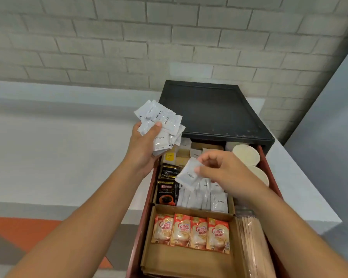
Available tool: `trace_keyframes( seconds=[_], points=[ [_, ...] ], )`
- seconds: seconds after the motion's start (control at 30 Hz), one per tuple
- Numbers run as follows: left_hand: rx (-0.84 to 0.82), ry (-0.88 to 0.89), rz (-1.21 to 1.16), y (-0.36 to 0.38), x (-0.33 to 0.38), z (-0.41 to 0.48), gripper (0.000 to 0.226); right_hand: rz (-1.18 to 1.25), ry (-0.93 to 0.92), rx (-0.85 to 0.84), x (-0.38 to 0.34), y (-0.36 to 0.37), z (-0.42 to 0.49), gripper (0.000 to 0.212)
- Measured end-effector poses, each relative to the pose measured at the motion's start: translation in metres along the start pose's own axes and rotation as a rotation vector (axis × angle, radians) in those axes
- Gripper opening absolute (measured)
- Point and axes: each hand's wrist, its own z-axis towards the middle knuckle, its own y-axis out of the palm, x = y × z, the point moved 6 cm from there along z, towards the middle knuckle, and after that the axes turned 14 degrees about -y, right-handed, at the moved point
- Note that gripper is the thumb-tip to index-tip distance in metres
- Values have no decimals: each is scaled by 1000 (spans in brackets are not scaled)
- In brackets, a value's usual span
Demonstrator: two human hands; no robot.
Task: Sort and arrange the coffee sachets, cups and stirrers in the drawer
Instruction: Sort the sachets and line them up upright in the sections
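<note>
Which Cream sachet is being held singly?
The Cream sachet pinched by the right hand over the drawer; the other Cream sachets are bunched in the left hand.

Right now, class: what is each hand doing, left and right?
Left hand: grips a bunch of white cream sachets.
Right hand: pinches a single cream sachet above the drawer.

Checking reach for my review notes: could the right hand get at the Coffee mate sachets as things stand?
Probably yes: the Coffee mate sachets lie uncovered in the near compartment, nothing over them. But the right hand pinches a Cream sachet.
</note>
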Motion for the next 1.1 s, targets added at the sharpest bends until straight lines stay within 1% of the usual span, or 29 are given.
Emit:
trace_keyframes(
  seconds=[0.1, 0.17, 0.27, 0.37, 0.43, 0.57, 0.7, 0.8, 0.87, 0.93, 1.0, 1.1],
  points=[
    [-5, -23, 10, -9, -10, -11, 44, -119, 75, -233, 19, 45, -25, 4],
    [-28, -40, -3, -11, -17, -19, 45, -200, 94, -366, 27, 74, -35, 8],
    [-54, -54, -10, -13, -26, -28, 46, -304, 98, -462, 34, 105, -42, 14],
    [-67, -69, -17, -14, -32, -37, 51, -327, 90, -519, 37, 121, -44, 14],
    [-77, -72, -20, -15, -36, -41, 49, -341, 100, -548, 39, 128, -44, 15],
    [-84, -71, -19, -16, -39, -45, 50, -397, 119, -564, 45, 141, -43, 17],
    [-91, -76, -20, -16, -39, -45, 51, -571, 37, -581, 49, 149, -43, 33],
    [-88, -78, 0, -17, -40, -45, 48, -663, 5, -579, 50, 148, -42, 37],
    [-87, -85, 0, -17, -40, -45, 47, -630, 21, -540, 48, 140, -39, 36],
    [-85, -95, -12, -17, -40, -45, 48, -500, 82, -414, 44, 121, -33, 32],
    [-85, -96, -10, -17, -39, -45, 48, -369, 118, -214, 37, 93, -25, 27],
    [-73, -96, 14, -17, -39, -45, 48, -229, 108, 138, 24, 49, -16, 20]
  ],
)
